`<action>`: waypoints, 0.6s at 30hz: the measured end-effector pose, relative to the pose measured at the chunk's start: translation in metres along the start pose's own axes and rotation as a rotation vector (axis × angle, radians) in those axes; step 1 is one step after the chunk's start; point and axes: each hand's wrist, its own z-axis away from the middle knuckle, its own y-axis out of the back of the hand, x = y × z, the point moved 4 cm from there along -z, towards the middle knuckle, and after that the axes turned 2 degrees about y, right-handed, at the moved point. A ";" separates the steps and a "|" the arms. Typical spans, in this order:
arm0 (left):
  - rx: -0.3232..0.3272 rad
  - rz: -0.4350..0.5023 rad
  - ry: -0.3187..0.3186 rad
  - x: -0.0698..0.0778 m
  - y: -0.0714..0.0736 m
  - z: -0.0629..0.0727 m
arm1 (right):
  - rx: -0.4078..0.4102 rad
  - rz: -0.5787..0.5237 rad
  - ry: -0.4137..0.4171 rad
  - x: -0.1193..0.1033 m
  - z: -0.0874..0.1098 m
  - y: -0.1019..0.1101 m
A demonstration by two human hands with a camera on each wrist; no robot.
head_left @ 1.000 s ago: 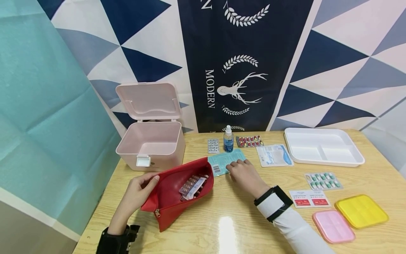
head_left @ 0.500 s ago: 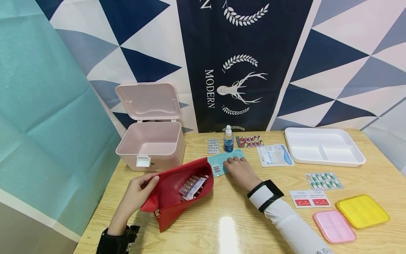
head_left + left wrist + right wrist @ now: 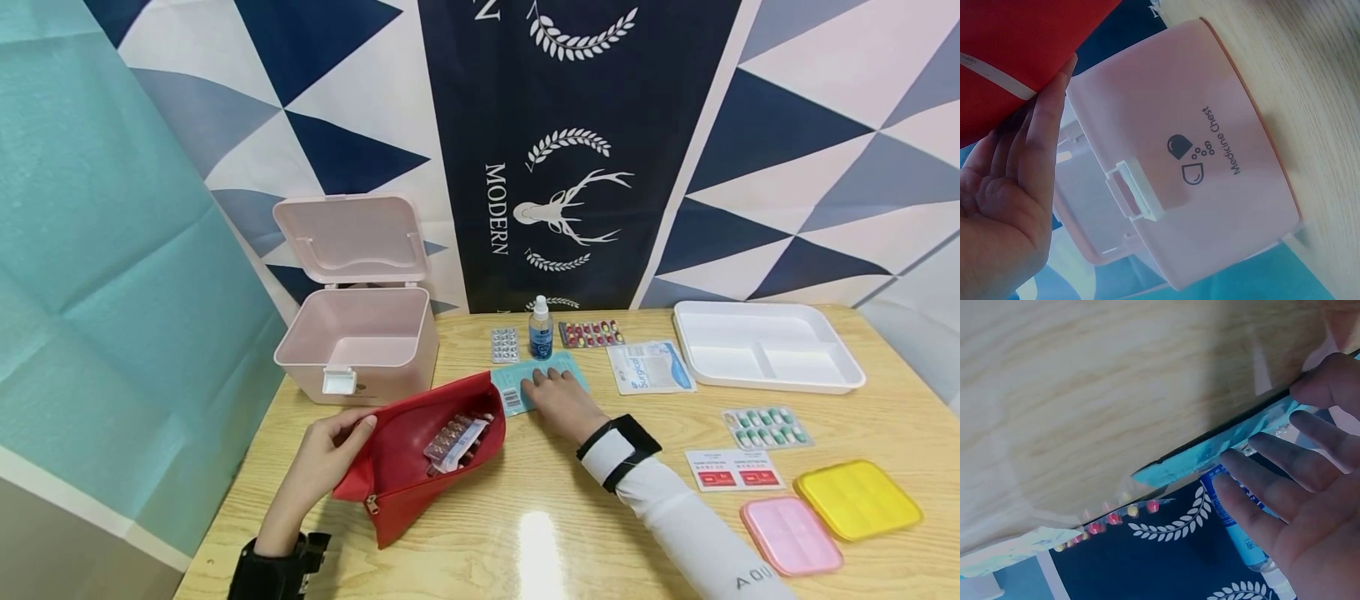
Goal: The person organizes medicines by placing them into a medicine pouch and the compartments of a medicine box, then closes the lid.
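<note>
My left hand (image 3: 318, 458) grips the rim of a red zippered pouch (image 3: 408, 437), thumb over the edge; the left wrist view shows the fingers against its outside. The pouch gapes, and brown blister packs (image 3: 450, 437) with a pale packet lie inside. My right hand (image 3: 562, 404) rests its fingertips on a flat teal packet (image 3: 551, 367) with a barcode, lying just right of the pouch. In the right wrist view the fingers are spread and slightly bent against the packet (image 3: 1191, 459). Behind it stands a blue-labelled spray bottle (image 3: 540, 333).
An open pink medicine chest (image 3: 375, 375) stands back left. Near the bottle lie a silver blister pack (image 3: 504, 345), red-yellow capsules (image 3: 591, 334) and a surgical packet (image 3: 649, 367). Rightward are a white tray (image 3: 772, 383), green capsules (image 3: 767, 427), a red-white packet (image 3: 733, 470), yellow (image 3: 857, 498) and pink (image 3: 792, 535) cases.
My right hand has slid slightly left over the teal packet, and more of the packet's right end shows. The left hand and pouch stay put.
</note>
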 end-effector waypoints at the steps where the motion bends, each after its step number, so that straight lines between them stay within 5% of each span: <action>1: 0.000 0.000 0.000 0.000 0.000 0.000 | -0.008 0.005 0.002 0.000 0.000 -0.001; 18: -0.009 0.013 0.006 0.003 0.000 0.001 | 0.042 0.084 0.022 -0.001 -0.001 -0.004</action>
